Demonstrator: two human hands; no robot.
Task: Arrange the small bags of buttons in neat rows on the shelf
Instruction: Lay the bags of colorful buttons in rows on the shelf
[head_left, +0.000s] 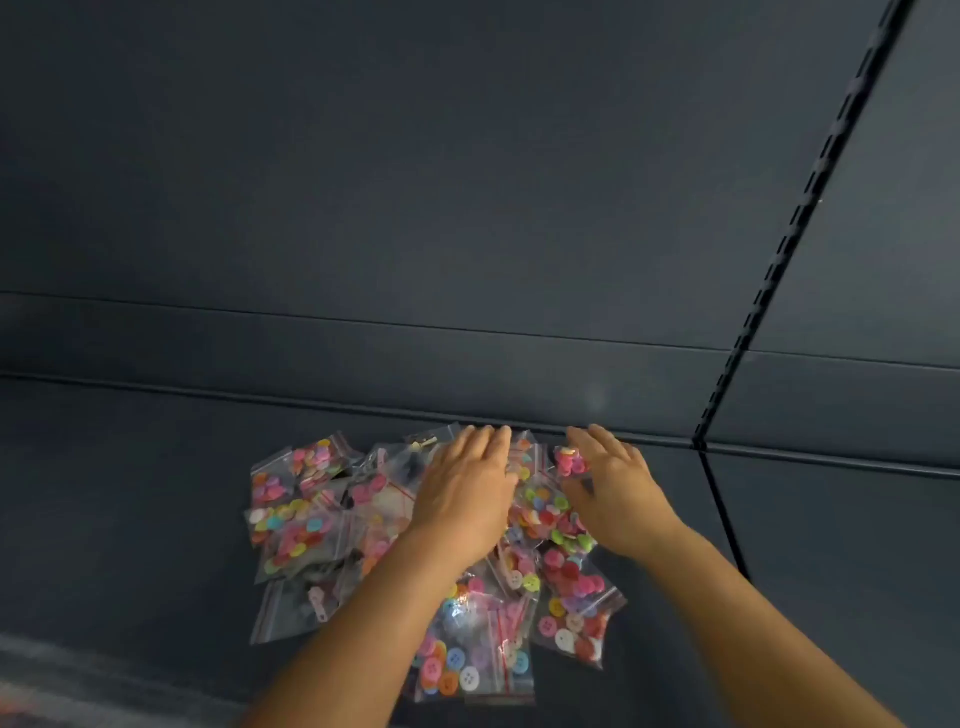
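Bags of buttons (415, 551) lay heaped on the dark shelf (130, 493), left hand (465, 493) flat on top, right hand (608, 483) fingers straight, so sorting looked barely started, rows next I guess.

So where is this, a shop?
Probably a shop or stockroom: a dark metal display shelf, a slotted upright rail for hanging shelves, and a heap of small clear zip bags of coloured buttons under both hands.
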